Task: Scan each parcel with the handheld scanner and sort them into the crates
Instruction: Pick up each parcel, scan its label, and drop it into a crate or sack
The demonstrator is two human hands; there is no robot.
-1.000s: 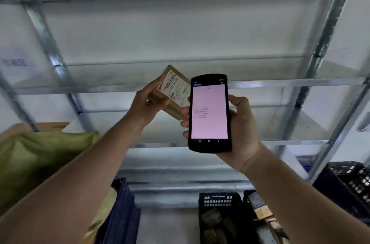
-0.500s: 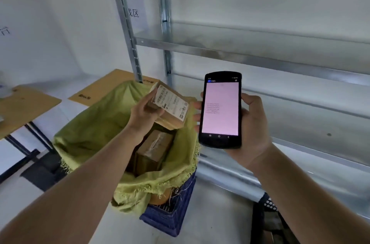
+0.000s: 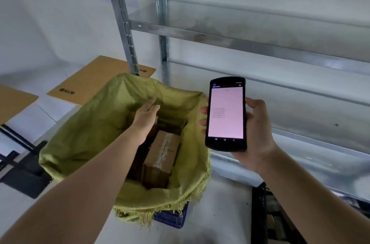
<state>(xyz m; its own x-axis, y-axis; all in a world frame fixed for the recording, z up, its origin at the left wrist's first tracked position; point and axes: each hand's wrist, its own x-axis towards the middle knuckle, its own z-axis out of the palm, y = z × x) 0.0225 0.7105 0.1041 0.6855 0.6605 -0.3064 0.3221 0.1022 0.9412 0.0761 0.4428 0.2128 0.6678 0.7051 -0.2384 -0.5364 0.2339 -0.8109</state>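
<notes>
My right hand (image 3: pixel 258 133) grips the black handheld scanner (image 3: pixel 226 113), its pink screen facing me with a few lines of text. My left hand (image 3: pixel 147 115) hangs over the mouth of the yellow-green woven sack (image 3: pixel 90 123), fingers straight and holding nothing. The sack lines a blue crate (image 3: pixel 172 217) on the floor. Inside it lie brown cardboard parcels; the nearest parcel (image 3: pixel 164 153) has clear tape along its top. Another parcel shows partly under my left hand.
A grey metal shelving rack (image 3: pixel 240 41) runs along the right and behind the sack. A black crate (image 3: pixel 262 213) with parcels sits at the lower right. Flat cardboard sheets (image 3: pixel 92 81) lie on the white floor at the left, near a dark frame (image 3: pixel 18 163).
The view swung from the shelves down to the sack. My left hand let go of the labelled parcel it held and is now empty over the sack. The scanner stays in my right hand.
</notes>
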